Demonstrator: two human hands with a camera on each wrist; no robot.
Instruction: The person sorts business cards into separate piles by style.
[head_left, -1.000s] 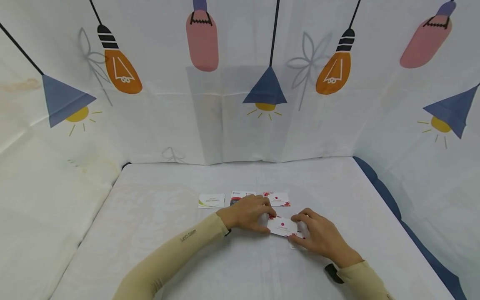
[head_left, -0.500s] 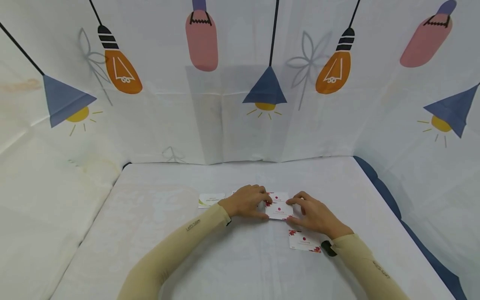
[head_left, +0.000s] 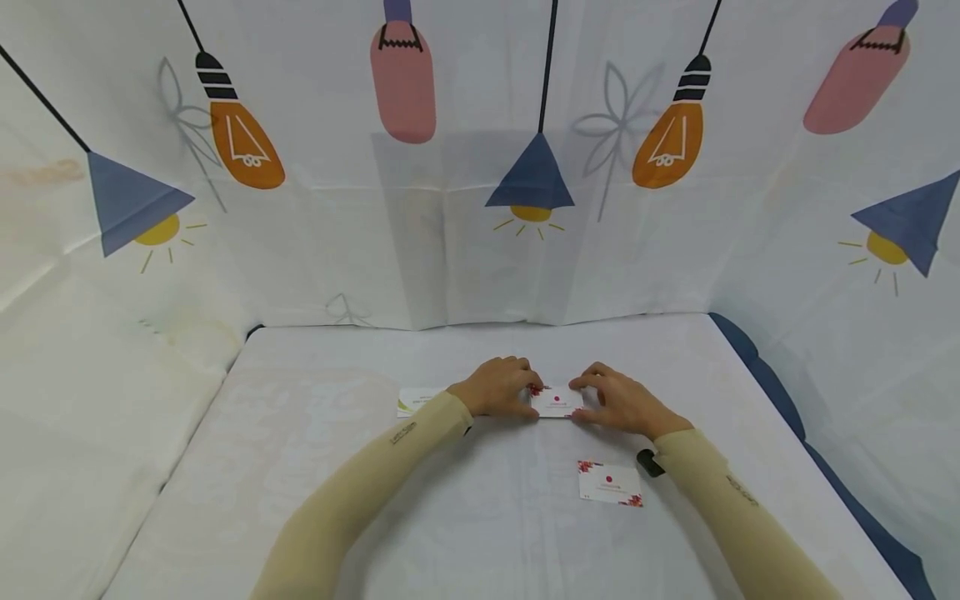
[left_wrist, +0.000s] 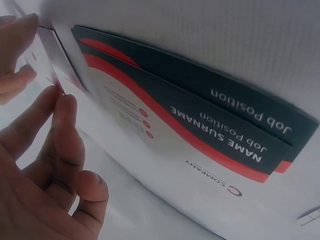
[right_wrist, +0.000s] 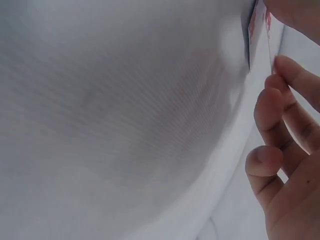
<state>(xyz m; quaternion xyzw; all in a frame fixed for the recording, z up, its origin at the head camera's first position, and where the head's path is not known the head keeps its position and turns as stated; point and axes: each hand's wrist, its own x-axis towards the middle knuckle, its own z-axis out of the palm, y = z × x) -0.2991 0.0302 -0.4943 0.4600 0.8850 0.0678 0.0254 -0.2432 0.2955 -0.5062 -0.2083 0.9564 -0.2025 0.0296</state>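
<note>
A white business card (head_left: 557,402) with red floral corners is held by its two short ends, over another floral card (left_wrist: 67,62) at the back middle of the table. My left hand (head_left: 497,388) pinches its left end and my right hand (head_left: 626,405) its right end. The right wrist view shows the held card (right_wrist: 269,37) edge-on, slightly above the lower one. Close to the left hand lie overlapping dark and red company cards (left_wrist: 195,125), hidden behind that hand in the head view.
A floral business card (head_left: 610,483) lies alone nearer the front, left of the right sleeve. A white and green card (head_left: 414,402) lies at the left, partly behind the left sleeve. A printed white cloth wall (head_left: 480,250) stands at the table's back edge.
Both hands have carried the held card away from the body, up over the floral card in the back row. The front floral card has come out from under the right hand.
</note>
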